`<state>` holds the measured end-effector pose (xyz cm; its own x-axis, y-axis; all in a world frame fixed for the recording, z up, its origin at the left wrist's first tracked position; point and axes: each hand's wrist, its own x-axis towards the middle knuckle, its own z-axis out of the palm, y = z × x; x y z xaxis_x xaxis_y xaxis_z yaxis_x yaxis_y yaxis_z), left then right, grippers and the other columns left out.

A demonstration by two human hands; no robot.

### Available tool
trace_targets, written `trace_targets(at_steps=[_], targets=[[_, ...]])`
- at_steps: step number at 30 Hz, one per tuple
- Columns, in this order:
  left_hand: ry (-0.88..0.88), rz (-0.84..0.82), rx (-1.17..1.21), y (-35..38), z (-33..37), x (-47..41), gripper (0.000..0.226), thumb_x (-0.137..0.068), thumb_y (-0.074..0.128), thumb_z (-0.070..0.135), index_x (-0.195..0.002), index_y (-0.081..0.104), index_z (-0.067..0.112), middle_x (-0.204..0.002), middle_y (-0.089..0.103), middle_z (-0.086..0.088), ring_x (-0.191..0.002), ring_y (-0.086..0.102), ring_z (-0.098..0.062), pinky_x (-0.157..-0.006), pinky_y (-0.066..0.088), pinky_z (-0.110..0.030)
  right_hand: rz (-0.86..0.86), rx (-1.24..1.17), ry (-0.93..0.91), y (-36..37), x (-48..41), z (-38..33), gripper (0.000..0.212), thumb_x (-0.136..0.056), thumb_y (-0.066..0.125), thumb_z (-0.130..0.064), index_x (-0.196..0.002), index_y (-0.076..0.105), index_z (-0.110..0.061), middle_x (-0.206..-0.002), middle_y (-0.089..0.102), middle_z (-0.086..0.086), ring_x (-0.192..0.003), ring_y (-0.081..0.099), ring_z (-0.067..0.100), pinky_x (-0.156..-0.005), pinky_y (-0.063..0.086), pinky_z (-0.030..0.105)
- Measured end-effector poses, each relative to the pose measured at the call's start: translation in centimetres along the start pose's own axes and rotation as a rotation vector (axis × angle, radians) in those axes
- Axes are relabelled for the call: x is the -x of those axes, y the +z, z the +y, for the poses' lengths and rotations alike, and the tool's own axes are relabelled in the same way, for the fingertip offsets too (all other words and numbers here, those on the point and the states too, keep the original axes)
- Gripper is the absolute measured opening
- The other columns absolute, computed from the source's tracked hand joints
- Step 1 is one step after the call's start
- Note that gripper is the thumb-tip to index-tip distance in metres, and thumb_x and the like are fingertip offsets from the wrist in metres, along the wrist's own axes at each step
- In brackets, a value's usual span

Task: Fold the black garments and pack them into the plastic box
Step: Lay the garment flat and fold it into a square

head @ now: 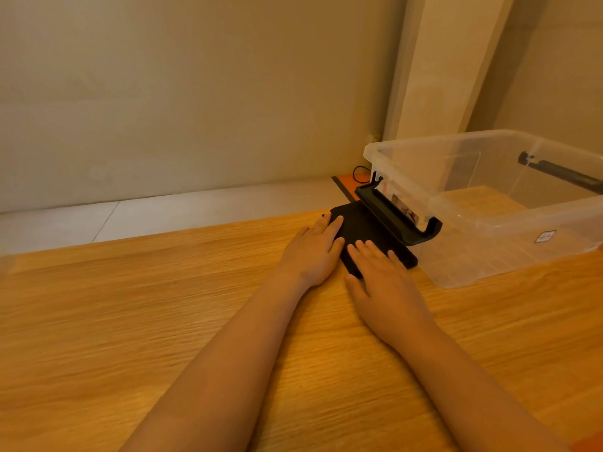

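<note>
Worktop (163,321) nearest. We lay both hands flat with fingers straight: right hand (378,282) nearer, left hand (315,252) just beyond, fingertips pressing the folded black garment (365,230). It lies flat under them, long axis running far-left to near-right, just beside the open plastic box (489,197) and its black handle (394,213).

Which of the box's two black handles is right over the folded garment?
The left handle of the plastic box, overhanging the folded black garment. The other handle is at the box's far right end, clear of it.
</note>
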<state>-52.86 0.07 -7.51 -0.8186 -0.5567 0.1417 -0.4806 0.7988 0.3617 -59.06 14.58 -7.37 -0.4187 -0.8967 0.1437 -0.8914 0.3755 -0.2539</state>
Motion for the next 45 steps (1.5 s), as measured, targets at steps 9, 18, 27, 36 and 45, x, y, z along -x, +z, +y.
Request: trace_targets(at_steps=[9,18,27,36,45], targets=[[-0.050,0.039,0.005,0.2,0.0,-0.2,0.050,-0.105,0.022,0.038,-0.153,0.017,0.025,-0.161,0.008,0.002,-0.147,0.014,-0.016,-0.117,0.013,-0.032,-0.015,0.000,-0.060,-0.2,0.0,-0.4,0.058,-0.103,0.025,-0.042,-0.153,0.005,-0.022,-0.161,0.003,-0.006,-0.146,-0.004,0.005,-0.118,-0.005,0.028],[-0.108,-0.002,-0.080,-0.3,0.9,1.1,0.054,-0.104,0.020,0.043,-0.154,0.011,0.024,-0.162,0.005,0.000,-0.148,0.010,-0.018,-0.120,0.012,-0.037,-0.014,0.140,0.001,-0.3,0.5,-0.9,0.064,-0.099,0.014,-0.052,-0.153,0.007,-0.019,-0.161,0.006,-0.004,-0.147,-0.004,0.011,-0.120,-0.007,0.038],[-0.054,-0.032,-0.256,-4.2,-2.0,13.2,0.055,-0.103,0.015,0.044,-0.154,0.009,0.025,-0.162,0.003,0.002,-0.148,-0.003,-0.012,-0.119,-0.004,-0.034,0.010,0.214,-0.013,-0.8,3.5,-4.6,0.059,-0.103,0.014,-0.043,-0.153,-0.001,-0.015,-0.161,-0.002,0.003,-0.148,-0.007,0.018,-0.120,-0.004,0.040],[-0.214,0.198,-0.358,-13.4,-10.5,26.0,0.053,-0.104,0.026,0.040,-0.153,0.016,0.025,-0.161,0.007,0.005,-0.148,0.000,-0.009,-0.118,-0.006,-0.029,-0.045,-0.003,-0.372,2.0,5.6,-20.1,0.060,-0.102,0.024,-0.044,-0.154,0.007,-0.018,-0.161,0.004,-0.002,-0.148,-0.002,0.012,-0.118,0.000,0.032],[-0.515,0.399,-0.406,-24.7,-18.7,37.3,0.053,-0.102,0.038,0.037,-0.151,0.026,0.021,-0.160,0.018,0.000,-0.147,0.013,-0.016,-0.120,0.008,-0.037,-0.073,-0.302,-0.641,1.6,6.0,-36.1,0.058,-0.101,0.037,-0.041,-0.153,0.017,-0.023,-0.160,0.016,-0.005,-0.146,0.012,0.011,-0.117,0.012,0.029]])
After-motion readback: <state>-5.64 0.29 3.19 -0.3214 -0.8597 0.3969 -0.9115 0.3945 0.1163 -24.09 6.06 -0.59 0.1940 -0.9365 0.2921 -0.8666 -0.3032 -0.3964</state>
